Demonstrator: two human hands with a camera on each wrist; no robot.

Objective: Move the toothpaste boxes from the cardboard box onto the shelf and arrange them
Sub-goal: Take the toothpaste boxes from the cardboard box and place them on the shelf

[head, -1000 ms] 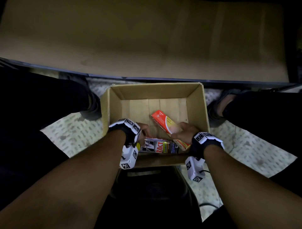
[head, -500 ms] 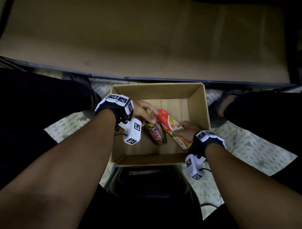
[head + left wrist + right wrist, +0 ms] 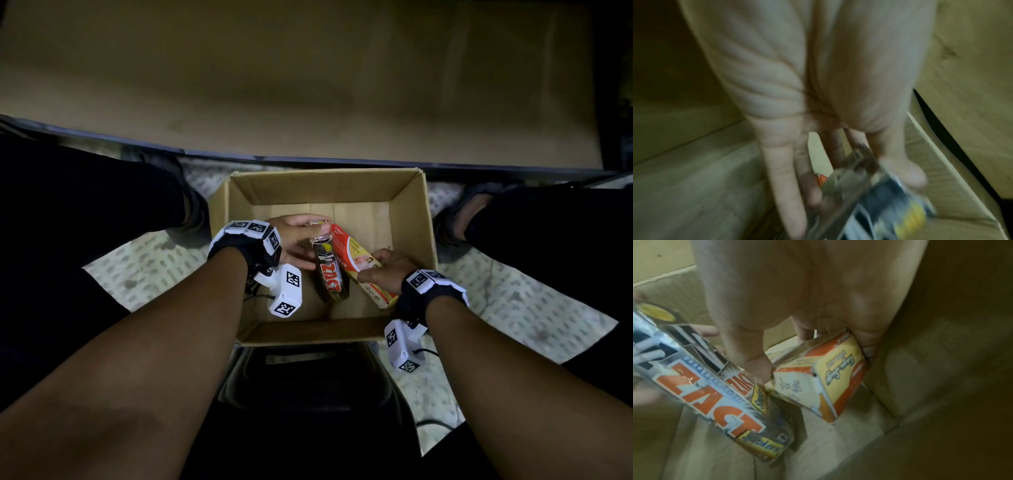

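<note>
An open cardboard box (image 3: 409, 219) stands on the floor between my feet, below a bare brown shelf (image 3: 308, 85). Inside it, my left hand (image 3: 294, 236) pinches the far end of a dark silver toothpaste box with orange letters (image 3: 330, 274) (image 3: 715, 394) (image 3: 875, 203), held tilted. My right hand (image 3: 387, 270) grips a red and yellow toothpaste box (image 3: 359, 260) (image 3: 818, 379) near its lower end, thumb on one side and fingers on the other. The two toothpaste boxes lie side by side, close together.
My legs in dark trousers flank the cardboard box, with a sandalled foot (image 3: 462, 222) at its right. A black stool (image 3: 308, 380) sits under me at the box's near wall. A patterned pale floor (image 3: 513, 298) lies around. A dark shelf edge (image 3: 342, 161) runs just beyond the box.
My left hand picked the dark silver box up from the near side of the cardboard box, turned it lengthwise and brought it beside the red one. The right hand has kept its grip.
</note>
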